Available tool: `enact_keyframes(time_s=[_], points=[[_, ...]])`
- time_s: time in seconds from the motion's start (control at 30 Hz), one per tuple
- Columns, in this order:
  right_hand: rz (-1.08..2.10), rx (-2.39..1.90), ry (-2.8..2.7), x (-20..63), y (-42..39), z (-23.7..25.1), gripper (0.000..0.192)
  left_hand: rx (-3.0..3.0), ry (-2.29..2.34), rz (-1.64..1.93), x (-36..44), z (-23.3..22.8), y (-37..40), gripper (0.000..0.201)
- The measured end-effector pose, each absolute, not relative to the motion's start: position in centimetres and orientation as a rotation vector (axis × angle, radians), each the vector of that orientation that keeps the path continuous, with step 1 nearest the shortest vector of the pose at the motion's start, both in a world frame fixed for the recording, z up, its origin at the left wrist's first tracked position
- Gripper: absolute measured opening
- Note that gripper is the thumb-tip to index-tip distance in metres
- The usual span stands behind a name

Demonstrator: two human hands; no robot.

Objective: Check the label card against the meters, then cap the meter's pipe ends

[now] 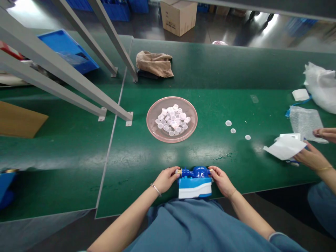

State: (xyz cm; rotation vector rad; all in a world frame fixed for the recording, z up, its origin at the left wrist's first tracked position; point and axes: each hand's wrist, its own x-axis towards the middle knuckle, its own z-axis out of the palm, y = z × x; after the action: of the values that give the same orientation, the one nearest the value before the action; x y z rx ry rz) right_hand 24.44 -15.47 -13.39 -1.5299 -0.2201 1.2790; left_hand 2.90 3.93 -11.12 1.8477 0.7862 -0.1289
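Observation:
A blue and white water meter rests at the near edge of the green table, right in front of me. My left hand grips its left end at the brass fitting. My right hand grips its right end. Beyond the meter sits a pink bowl holding several small white plastic caps. Three loose caps lie on the table to the bowl's right.
A co-worker's hands at the right hold white paper and a bubble-wrap bag. A brown cloth lies at the back. Grey frame struts slant across the left. A blue tray and a cardboard box stand farther off.

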Motion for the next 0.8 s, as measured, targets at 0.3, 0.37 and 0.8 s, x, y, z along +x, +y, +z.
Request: enact_keyframes(time_s=[0.3, 0.37, 0.8], points=[[1.328, -1.573, -0.259, 25.0, -15.1, -13.9, 0.034, 1.771, 0.827, -0.119, 3.5, -12.3, 4.4, 0.040], [1.342, -1.564, -0.286, 25.3, -15.1, -13.9, 0.034, 1.821, 0.792, -0.203, 3.7, -12.1, 5.0, 0.039], [1.350, -1.539, -0.320, 26.1, -15.1, -13.2, 0.036, 1.850, 1.070, -0.217, 4.4, -13.1, 3.9, 0.054]])
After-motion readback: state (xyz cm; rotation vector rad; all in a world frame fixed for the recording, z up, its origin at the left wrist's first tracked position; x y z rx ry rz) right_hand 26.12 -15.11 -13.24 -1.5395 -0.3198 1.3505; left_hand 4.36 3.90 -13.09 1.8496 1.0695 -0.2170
